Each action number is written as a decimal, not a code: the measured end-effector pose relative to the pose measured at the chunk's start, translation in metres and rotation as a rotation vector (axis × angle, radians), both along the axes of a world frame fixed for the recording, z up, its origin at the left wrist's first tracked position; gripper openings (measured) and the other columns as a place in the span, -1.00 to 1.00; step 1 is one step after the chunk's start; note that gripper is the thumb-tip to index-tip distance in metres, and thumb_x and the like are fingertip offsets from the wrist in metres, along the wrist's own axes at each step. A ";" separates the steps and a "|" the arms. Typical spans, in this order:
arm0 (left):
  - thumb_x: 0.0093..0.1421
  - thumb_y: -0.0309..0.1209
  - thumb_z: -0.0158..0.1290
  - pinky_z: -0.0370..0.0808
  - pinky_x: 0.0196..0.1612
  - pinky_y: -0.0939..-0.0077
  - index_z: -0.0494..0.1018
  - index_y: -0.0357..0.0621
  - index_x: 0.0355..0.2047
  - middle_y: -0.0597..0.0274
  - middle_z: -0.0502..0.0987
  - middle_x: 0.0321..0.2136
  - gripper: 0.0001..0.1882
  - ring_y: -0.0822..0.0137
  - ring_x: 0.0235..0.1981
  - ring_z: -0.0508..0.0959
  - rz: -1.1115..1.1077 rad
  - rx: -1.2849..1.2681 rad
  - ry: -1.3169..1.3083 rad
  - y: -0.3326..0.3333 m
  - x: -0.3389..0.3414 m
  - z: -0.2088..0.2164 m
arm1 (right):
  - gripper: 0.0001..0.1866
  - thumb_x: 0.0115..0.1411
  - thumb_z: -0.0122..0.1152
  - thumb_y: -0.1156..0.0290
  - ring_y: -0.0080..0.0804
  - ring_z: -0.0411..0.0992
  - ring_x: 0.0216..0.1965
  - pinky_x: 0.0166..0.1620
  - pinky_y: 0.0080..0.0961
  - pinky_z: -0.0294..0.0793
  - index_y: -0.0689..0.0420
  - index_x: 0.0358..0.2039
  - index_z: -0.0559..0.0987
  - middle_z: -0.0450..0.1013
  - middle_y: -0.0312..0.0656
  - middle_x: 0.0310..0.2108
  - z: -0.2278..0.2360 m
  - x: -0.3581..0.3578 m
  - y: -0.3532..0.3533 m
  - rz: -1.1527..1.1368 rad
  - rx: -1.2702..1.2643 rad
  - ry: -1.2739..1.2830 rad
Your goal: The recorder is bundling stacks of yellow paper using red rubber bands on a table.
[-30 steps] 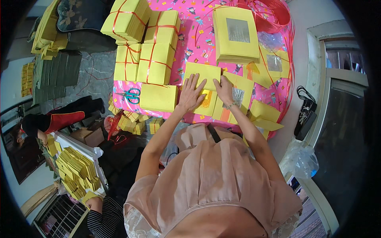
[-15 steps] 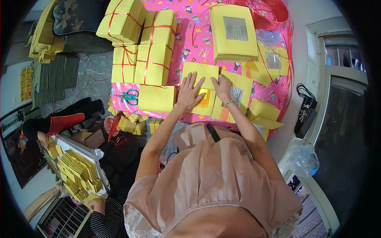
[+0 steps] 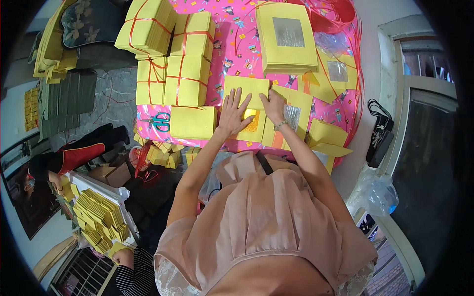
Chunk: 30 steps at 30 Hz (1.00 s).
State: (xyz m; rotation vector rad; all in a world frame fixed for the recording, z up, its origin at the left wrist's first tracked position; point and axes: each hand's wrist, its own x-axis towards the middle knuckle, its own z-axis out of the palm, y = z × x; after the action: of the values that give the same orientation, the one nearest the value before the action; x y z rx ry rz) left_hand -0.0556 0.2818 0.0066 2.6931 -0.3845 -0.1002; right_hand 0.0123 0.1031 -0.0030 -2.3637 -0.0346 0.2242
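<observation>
A yellow paper sheet (image 3: 257, 88), folded over at its far half, lies in front of me, with a gold-orange foil patch (image 3: 254, 124) showing on its near part. My left hand (image 3: 234, 114) rests flat on it, fingers spread. At the sheet's right edge my right hand (image 3: 274, 107) is closed, fingers curled and thumb pressed against the paper. Under that wrist lies another yellow sheet with a silver patch (image 3: 292, 117). A neat stack of folded yellow paper (image 3: 192, 122) sits left of my left hand, and green-handled scissors (image 3: 161, 121) lie beyond it.
Yellow bundles tied with red ribbon (image 3: 186, 81) stand far left on the pink patterned tablecloth (image 3: 222, 47). A thick sheet stack (image 3: 286, 58) and red ribbon strands (image 3: 338, 19) lie far right. At lower left, another person's hand (image 3: 123, 255) is beside a white tray (image 3: 129, 217) of yellow papers.
The whole view has shifted slightly to the left. Both hands keep nearly the same place on the folded sheet.
</observation>
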 end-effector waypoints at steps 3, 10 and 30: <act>0.18 0.14 -0.06 -0.06 0.34 -0.12 -0.02 0.12 0.38 -0.20 -0.10 0.36 -0.16 -0.24 0.36 -0.10 0.003 0.004 0.002 -0.001 -0.001 -0.002 | -0.61 0.13 0.26 0.19 0.05 0.40 -0.50 -0.36 -0.12 0.34 0.28 -0.55 0.41 0.37 0.07 -0.62 0.005 0.001 0.001 0.006 -0.019 0.007; 0.18 0.17 -0.08 -0.08 0.34 -0.11 -0.03 0.12 0.38 -0.20 -0.12 0.36 -0.15 -0.24 0.37 -0.11 0.004 0.033 -0.003 -0.001 -0.001 -0.007 | -0.71 0.15 0.20 0.32 0.08 0.40 -0.38 -0.33 -0.08 0.37 0.28 -0.36 0.37 0.38 0.08 -0.42 0.029 -0.008 0.000 -0.009 0.182 -0.245; 0.17 0.19 -0.10 -0.09 0.35 -0.09 -0.01 0.17 0.38 -0.19 -0.12 0.36 -0.16 -0.22 0.37 -0.13 0.019 0.014 -0.029 -0.002 -0.001 -0.020 | -0.84 0.14 0.16 0.38 -0.03 0.45 -0.29 -0.27 -0.17 0.45 0.14 -0.34 0.40 0.42 -0.07 -0.34 0.009 -0.030 0.010 0.362 -0.120 -0.131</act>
State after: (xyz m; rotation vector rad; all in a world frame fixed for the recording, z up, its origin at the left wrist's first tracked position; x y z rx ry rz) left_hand -0.0566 0.2803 -0.0136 2.7143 -0.3679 -0.0585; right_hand -0.0180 0.1127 0.0065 -2.4743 -0.5277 0.2498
